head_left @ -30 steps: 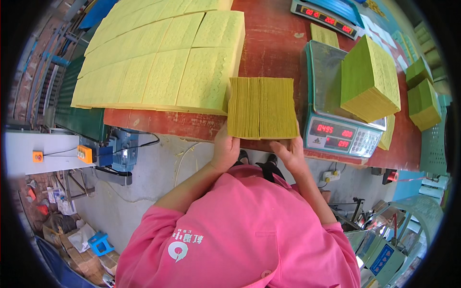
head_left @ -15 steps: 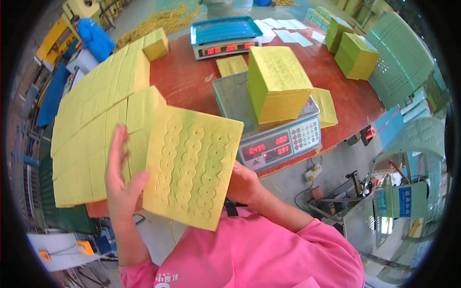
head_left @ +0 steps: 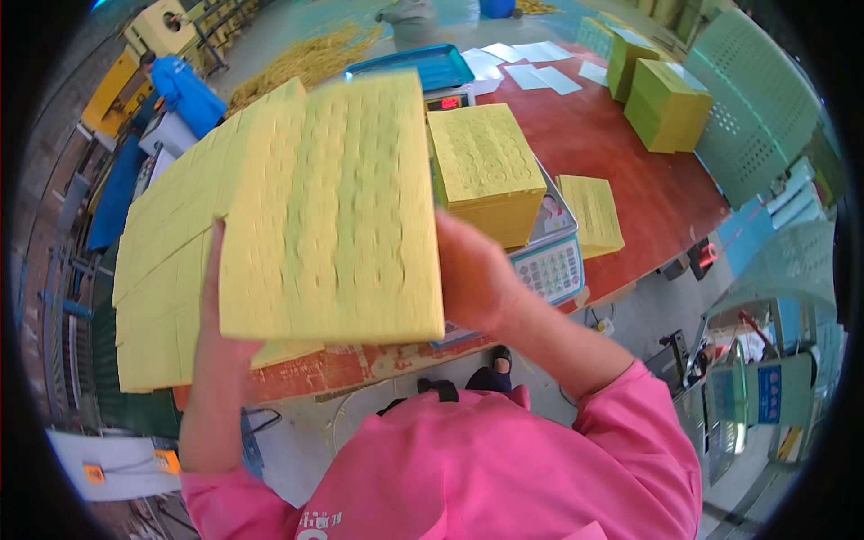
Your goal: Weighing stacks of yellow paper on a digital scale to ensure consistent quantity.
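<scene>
Gripping a thick yellow stack point(head_left: 328, 211) between both palms, the person in the pink shirt point(head_left: 486, 468) holds it up over the near side of the red desk point(head_left: 652, 180), its dimpled face toward the head. The left hand point(head_left: 216, 310), partly hidden, is clamped along the left side, and the right hand point(head_left: 474, 279) presses against the right side. Just beyond, a taller stack point(head_left: 486, 166) sits on the near scale point(head_left: 551, 270), a thin pile point(head_left: 589, 216) lies to the right of that, and a large block of stacks point(head_left: 171, 261) fills the desk's left. Farther off are a blue-trayed scale point(head_left: 418, 67), loose white sheets point(head_left: 544, 78), two stacks topped with paper point(head_left: 668, 108), and a person in blue point(head_left: 184, 90) near a loose yellow heap point(head_left: 310, 63). The handling seems partway along: one stack is on the scale and two stand apart at the far end, while the held one is not yet set down and many others lie in the block. Half a second ago the left hand was partly lifted with fingers spread and the stack tilted; now the stack is higher and squarer, hiding most of the blue-trayed scale's front
</scene>
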A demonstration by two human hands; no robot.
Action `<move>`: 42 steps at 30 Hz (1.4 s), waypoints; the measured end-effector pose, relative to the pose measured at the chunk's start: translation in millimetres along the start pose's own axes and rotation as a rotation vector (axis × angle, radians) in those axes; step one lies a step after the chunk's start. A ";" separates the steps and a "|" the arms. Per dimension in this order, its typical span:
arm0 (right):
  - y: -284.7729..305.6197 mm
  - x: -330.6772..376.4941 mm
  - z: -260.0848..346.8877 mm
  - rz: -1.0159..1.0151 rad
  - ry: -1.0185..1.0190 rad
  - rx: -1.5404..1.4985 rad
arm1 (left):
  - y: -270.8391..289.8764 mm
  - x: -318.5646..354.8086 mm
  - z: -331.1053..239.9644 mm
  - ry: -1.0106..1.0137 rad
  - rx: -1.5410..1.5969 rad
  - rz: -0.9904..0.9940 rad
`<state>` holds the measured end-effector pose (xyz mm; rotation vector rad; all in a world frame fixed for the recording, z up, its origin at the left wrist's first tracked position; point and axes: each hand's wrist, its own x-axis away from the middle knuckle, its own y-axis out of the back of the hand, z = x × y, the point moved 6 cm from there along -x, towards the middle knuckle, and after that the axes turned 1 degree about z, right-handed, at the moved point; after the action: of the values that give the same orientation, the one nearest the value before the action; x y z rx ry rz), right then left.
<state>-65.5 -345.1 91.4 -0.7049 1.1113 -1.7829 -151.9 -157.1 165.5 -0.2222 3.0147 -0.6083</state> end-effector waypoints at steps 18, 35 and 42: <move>68.9 -7.9 218.0 -0.294 0.100 0.772 | -114.2 -150.0 33.8 0.153 -0.083 -0.135; 89.1 0.7 217.7 -0.389 0.205 0.871 | -125.9 -156.6 47.5 0.212 -0.309 -0.220; 82.1 9.5 213.2 -0.435 0.249 0.924 | -120.4 -156.1 52.9 0.246 -0.277 -0.122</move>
<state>135.0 -453.5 110.4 -0.1502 0.1714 -2.5033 22.4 -263.4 168.2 -0.3728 3.3389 -0.2354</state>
